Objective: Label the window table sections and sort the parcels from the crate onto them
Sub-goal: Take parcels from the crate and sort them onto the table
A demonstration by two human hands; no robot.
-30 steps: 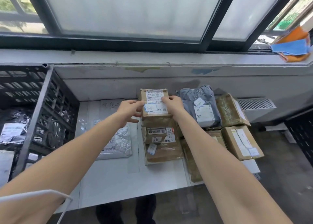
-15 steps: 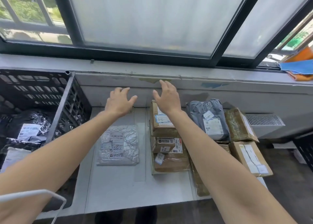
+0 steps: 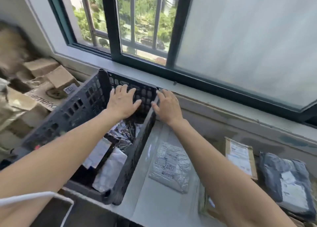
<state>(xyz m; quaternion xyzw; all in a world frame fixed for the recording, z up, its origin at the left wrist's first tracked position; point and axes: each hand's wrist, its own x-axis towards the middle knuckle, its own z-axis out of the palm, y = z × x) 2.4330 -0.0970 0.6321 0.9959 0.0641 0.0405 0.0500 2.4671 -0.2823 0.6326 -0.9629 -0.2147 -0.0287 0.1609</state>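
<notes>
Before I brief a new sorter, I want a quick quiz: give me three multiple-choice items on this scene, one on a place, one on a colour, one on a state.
1. The silver bubble mailer lies:
A) inside the black perforated plastic crate
B) on the white table, right of that crate
C) on top of a cardboard box

2. The soft plastic parcel bag at the table's right end is:
A) dark grey
B) red
C) yellow

3. The left hand is:
A) gripping a parcel
B) out of view
C) open, fingers spread, holding nothing

Answers:
1 B, it lies flat on the tabletop beside the crate's wall.
2 A, its wrinkled film is plainly dark grey.
3 C, it is over the crate with straight fingers and nothing in it.
</notes>
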